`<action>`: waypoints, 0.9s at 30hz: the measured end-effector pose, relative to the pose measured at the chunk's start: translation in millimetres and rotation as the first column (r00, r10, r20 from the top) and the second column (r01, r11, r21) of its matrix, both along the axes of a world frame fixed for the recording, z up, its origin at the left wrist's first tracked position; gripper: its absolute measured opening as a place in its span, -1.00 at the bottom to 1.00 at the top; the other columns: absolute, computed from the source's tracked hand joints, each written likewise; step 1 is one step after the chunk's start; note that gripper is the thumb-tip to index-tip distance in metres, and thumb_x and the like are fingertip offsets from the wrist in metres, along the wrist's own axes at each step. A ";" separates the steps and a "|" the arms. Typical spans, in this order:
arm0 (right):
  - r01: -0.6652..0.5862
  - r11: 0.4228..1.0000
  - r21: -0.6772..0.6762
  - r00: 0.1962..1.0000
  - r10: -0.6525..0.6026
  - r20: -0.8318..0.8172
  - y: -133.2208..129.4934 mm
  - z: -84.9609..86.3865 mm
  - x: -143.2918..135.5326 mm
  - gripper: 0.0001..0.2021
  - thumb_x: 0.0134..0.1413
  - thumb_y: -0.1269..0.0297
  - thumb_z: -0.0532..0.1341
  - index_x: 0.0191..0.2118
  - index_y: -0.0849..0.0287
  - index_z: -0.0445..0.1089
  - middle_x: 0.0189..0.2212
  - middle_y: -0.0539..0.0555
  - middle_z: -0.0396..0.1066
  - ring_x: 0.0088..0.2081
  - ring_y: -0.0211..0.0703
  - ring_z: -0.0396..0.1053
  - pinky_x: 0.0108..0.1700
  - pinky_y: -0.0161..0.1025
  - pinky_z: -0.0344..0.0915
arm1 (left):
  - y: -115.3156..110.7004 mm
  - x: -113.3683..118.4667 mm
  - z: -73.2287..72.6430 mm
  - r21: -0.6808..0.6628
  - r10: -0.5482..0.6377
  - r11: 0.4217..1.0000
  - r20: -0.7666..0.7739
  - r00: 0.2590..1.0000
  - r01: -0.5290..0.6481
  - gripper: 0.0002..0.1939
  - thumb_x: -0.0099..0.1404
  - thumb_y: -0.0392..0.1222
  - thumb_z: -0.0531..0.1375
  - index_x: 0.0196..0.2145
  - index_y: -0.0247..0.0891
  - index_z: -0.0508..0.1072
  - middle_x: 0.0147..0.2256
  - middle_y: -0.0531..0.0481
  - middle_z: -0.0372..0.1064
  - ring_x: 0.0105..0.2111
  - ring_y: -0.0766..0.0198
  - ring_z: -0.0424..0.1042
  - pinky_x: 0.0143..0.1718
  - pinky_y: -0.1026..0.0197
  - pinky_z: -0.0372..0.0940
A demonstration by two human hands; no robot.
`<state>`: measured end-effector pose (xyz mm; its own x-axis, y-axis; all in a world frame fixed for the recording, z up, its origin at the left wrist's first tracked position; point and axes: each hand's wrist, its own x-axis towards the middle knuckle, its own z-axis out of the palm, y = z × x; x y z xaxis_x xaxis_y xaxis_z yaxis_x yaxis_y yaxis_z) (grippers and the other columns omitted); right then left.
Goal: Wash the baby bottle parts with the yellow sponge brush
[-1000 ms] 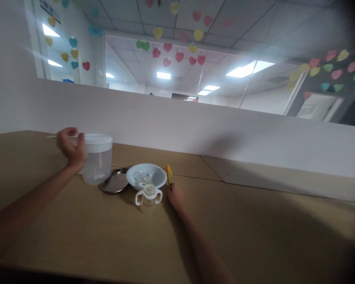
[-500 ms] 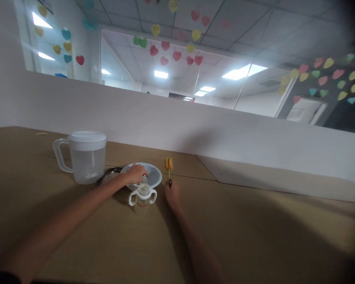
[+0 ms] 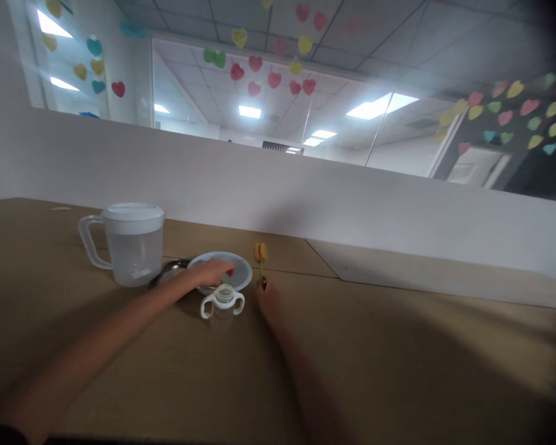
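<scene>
My left hand reaches over the white bowl, fingers bent down and drawn together. A small reddish spot shows at their tips; what they hold, if anything, I cannot make out. In my right hand is a bottle brush, held upright by its lower end, with a yellow sponge head and a thin stem. Between my hands, in front of the bowl, stands a clear baby bottle with two white side handles and an uncapped mouth. Neither hand touches it.
Left of the bowl stands a lidded clear pitcher with liquid inside. A dark metal dish sits between pitcher and bowl, partly behind my left forearm. A white wall with windows above borders the wooden table.
My left hand has shifted slightly within the bowl area; the clear item under its fingers no longer shows, and a reddish spot does. My right hand keeps the brush upright.
</scene>
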<state>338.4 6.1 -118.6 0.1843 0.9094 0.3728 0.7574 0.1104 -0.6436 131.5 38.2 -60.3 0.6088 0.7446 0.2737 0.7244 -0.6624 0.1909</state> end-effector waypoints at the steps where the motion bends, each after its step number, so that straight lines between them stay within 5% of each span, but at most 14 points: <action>1: 0.006 1.000 -0.001 1.000 -0.006 0.002 -0.1 0.1 -0.3 -0.73 0.20 0.33 0.02 -0.11 0.26 0.40 -0.26 0.20 0.47 -0.24 -0.10 0.41 -0.27 -0.30 0.19 | -0.2 -0.7 1.6 -0.015 -0.017 1.000 -0.021 1.000 0.016 -0.74 -0.11 -0.36 0.28 -0.39 -0.12 0.52 -0.27 0.02 0.50 -0.25 0.16 0.44 -0.20 0.25 0.22; 7: 0.026 1.000 -0.001 1.000 -0.026 0.014 -0.8 0.6 -1.3 -0.72 0.19 0.34 0.01 -0.10 0.24 0.41 -0.27 0.20 0.47 -0.25 -0.11 0.41 -0.28 -0.30 0.19 | -1.8 -4.0 3.8 -0.046 -0.052 0.998 -0.074 0.996 0.048 -0.83 -0.05 -0.28 0.29 -0.42 -0.11 0.56 -0.03 -0.06 0.40 -0.01 0.04 0.33 0.00 0.09 0.14; 16: 0.027 0.997 0.072 0.999 -0.029 0.023 -3.7 6.7 -2.1 -0.69 0.19 0.33 -0.03 -0.10 0.23 0.40 -0.28 0.19 0.46 -0.27 -0.11 0.39 -0.28 -0.30 0.18 | 4.6 -15.9 -8.4 -0.029 0.010 1.000 0.220 0.975 -0.003 -0.84 0.06 -0.23 0.22 -0.35 -0.20 0.54 -0.08 -0.13 0.43 -0.05 0.11 0.36 0.03 0.06 0.15; 22: -0.127 0.964 0.234 0.990 0.107 0.097 -11.1 9.8 -9.0 -0.68 0.18 0.36 -0.02 -0.03 0.23 0.36 -0.22 0.19 0.42 -0.24 -0.12 0.37 -0.22 -0.29 0.22 | 6.2 -23.6 -12.1 -0.040 0.112 0.994 0.509 0.854 -0.106 -0.75 0.16 -0.11 0.09 -0.27 -0.22 0.49 -0.22 -0.10 0.51 -0.20 0.15 0.45 -0.11 0.11 0.28; 27: -0.283 0.940 0.188 0.938 0.231 0.257 -16.2 9.9 -12.5 -0.63 0.20 0.36 -0.03 0.08 0.15 0.31 -0.21 0.13 0.41 -0.24 -0.17 0.37 -0.24 -0.34 0.23 | 3.5 -22.4 -16.2 -0.041 0.158 0.982 0.713 0.684 -0.185 -0.67 0.16 0.00 0.08 -0.27 -0.25 0.48 -0.23 -0.13 0.51 -0.21 0.12 0.47 -0.13 0.08 0.31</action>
<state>325.9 -10.1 -108.6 -0.1588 0.8050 0.5716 0.8071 0.4393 -0.3945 109.1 41.7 -76.5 0.0850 0.7990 0.5953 0.4830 -0.5557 0.6768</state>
